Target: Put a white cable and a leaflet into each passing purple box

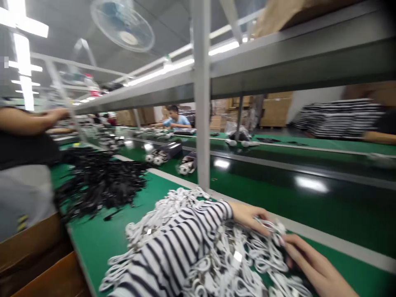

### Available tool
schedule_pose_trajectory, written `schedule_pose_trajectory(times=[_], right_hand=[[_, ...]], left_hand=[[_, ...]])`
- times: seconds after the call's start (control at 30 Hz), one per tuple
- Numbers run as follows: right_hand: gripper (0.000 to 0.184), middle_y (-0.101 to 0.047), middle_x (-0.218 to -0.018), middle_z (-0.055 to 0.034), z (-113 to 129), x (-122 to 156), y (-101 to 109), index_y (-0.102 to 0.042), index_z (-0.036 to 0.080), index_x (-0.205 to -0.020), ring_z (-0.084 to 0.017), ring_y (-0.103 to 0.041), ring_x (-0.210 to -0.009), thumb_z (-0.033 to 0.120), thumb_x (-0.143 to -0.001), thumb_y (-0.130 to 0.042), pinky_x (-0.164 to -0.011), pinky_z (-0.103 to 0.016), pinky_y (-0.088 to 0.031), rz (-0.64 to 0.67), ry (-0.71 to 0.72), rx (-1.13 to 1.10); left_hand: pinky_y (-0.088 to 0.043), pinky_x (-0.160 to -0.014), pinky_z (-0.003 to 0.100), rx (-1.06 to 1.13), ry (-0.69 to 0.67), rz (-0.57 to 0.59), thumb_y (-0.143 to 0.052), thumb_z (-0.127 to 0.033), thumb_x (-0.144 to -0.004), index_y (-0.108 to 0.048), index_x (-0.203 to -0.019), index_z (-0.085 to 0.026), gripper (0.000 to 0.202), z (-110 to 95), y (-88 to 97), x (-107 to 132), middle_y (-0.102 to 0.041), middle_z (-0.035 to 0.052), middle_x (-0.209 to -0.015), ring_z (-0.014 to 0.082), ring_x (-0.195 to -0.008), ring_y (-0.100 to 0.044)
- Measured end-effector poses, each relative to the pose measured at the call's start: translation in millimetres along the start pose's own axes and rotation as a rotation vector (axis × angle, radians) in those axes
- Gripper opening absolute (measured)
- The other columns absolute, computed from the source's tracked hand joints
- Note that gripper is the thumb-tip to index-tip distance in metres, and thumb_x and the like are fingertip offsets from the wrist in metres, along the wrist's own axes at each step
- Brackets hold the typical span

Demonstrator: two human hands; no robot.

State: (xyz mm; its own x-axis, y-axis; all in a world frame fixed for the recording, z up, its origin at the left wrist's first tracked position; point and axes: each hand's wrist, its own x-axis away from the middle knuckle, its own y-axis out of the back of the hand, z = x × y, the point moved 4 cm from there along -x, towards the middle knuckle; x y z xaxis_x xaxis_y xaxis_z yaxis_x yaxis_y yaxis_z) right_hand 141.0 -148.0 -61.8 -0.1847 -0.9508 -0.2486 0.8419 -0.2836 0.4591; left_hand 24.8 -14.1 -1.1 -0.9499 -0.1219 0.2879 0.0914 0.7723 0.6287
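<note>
A big heap of coiled white cables (222, 260) lies on the green bench in front of me. My left hand (252, 217), in a black-and-white striped sleeve, reaches across the heap and its fingers curl into the coils at the far edge. My right hand (312, 266) comes in from the lower right, fingers stretched flat against the same side of the heap, fingertips close to those of the left hand. Whether the left hand has hold of a cable is blurred.
A pile of black cables (99, 181) lies further left on the bench (102, 239). A grey post (202, 103) stands right behind the white heap, beside a dark conveyor belt (278, 181). A person stands at the left; others sit across the line. Cardboard boxes (40, 260) sit at the lower left.
</note>
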Motion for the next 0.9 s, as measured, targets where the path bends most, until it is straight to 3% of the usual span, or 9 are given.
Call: schedule_pose_trajectory(times=[0.13, 0.3, 0.43, 0.57, 0.67, 0.73, 0.8, 0.9], right_hand=[[0.032, -0.055, -0.065, 0.0001, 18, -2, -4, -0.051, 0.024, -0.093, -0.016, -0.053, -0.062, 0.051, -0.089, -0.036, -0.061, -0.029, -0.043, 0.097, 0.018, -0.147], [0.023, -0.055, -0.071, 0.0028, 15, -6, 3, -0.035, 0.023, -0.101, -0.014, -0.052, -0.058, 0.043, -0.09, -0.038, -0.054, -0.026, -0.038, 0.038, -0.042, -0.259], [0.018, -0.058, -0.071, 0.0018, 17, -6, 5, -0.038, 0.022, -0.099, -0.015, -0.054, -0.064, 0.037, -0.089, -0.041, -0.061, -0.028, -0.04, 0.067, -0.019, -0.177], [0.018, -0.063, -0.075, 0.0007, 33, -7, 10, -0.043, 0.022, -0.101, -0.015, -0.054, -0.067, 0.035, -0.09, -0.041, -0.064, -0.028, -0.041, 0.145, 0.065, -0.087], [0.022, -0.064, -0.101, -0.0035, 44, -7, 30, -0.051, 0.022, -0.105, -0.017, -0.058, -0.087, 0.035, -0.088, -0.044, -0.077, -0.03, -0.043, 0.276, 0.122, 0.062], [0.028, -0.061, -0.114, -0.005, 42, -3, 53, -0.056, 0.022, -0.108, -0.021, -0.056, -0.1, 0.035, -0.084, -0.049, -0.086, -0.032, -0.042, 0.398, 0.066, 0.244], [0.037, -0.061, -0.114, -0.0062, 32, 3, 80, -0.059, 0.023, -0.111, -0.024, -0.057, -0.1, 0.035, -0.077, -0.056, -0.084, -0.034, -0.043, 0.481, -0.096, 0.45], [0.039, -0.066, -0.097, -0.006, 23, 18, 111, -0.065, 0.023, -0.101, -0.027, -0.061, -0.086, 0.035, -0.064, -0.066, -0.07, -0.034, -0.045, 0.553, -0.316, 0.668]], left_hand=[[-0.039, -0.085, 0.028, -0.16, 0.096, 0.001, -0.06, -0.045, -0.076, -0.043, -0.121, -0.019, 0.054, -10, 1.8, 6, -0.057, 0.0034, -0.107, 0.0164, -0.094, -0.053], [-0.038, -0.071, 0.021, -0.316, 0.073, 0.049, -0.05, -0.047, -0.082, -0.058, -0.105, -0.019, 0.037, -26, 0.6, 7, -0.061, 0.0008, -0.093, 0.0146, -0.082, -0.053], [-0.035, -0.063, 0.02, -0.296, 0.048, 0.001, -0.048, -0.054, -0.082, -0.06, -0.096, -0.018, 0.04, -30, 0.0, 6, -0.057, -0.0011, -0.081, 0.0123, -0.073, -0.05], [-0.035, -0.062, 0.02, -0.225, 0.053, -0.025, -0.05, -0.058, -0.079, -0.055, -0.105, -0.018, 0.048, -28, 1.2, 5, -0.054, -0.0016, -0.079, 0.0121, -0.072, -0.049], [-0.037, -0.066, 0.021, -0.201, 0.036, -0.007, -0.049, -0.057, -0.08, -0.056, -0.106, -0.019, 0.046, -29, 1.1, 5, -0.056, -0.0006, -0.082, 0.0126, -0.074, -0.05], [-0.037, -0.067, 0.022, -0.208, 0.043, -0.015, -0.049, -0.056, -0.081, -0.057, -0.107, -0.019, 0.046, -30, 2.0, 5, -0.057, 0.0002, -0.084, 0.0126, -0.073, -0.051], [-0.038, -0.066, 0.022, -0.217, 0.043, -0.027, -0.048, -0.056, -0.081, -0.058, -0.108, -0.02, 0.046, -29, 3.2, 5, -0.059, 0.001, -0.086, 0.0128, -0.073, -0.052], [-0.038, -0.067, 0.021, -0.219, 0.001, -0.075, -0.047, -0.056, -0.082, -0.06, -0.108, -0.021, 0.045, -30, 5.9, 4, -0.062, 0.0022, -0.096, 0.0133, -0.077, -0.055]])
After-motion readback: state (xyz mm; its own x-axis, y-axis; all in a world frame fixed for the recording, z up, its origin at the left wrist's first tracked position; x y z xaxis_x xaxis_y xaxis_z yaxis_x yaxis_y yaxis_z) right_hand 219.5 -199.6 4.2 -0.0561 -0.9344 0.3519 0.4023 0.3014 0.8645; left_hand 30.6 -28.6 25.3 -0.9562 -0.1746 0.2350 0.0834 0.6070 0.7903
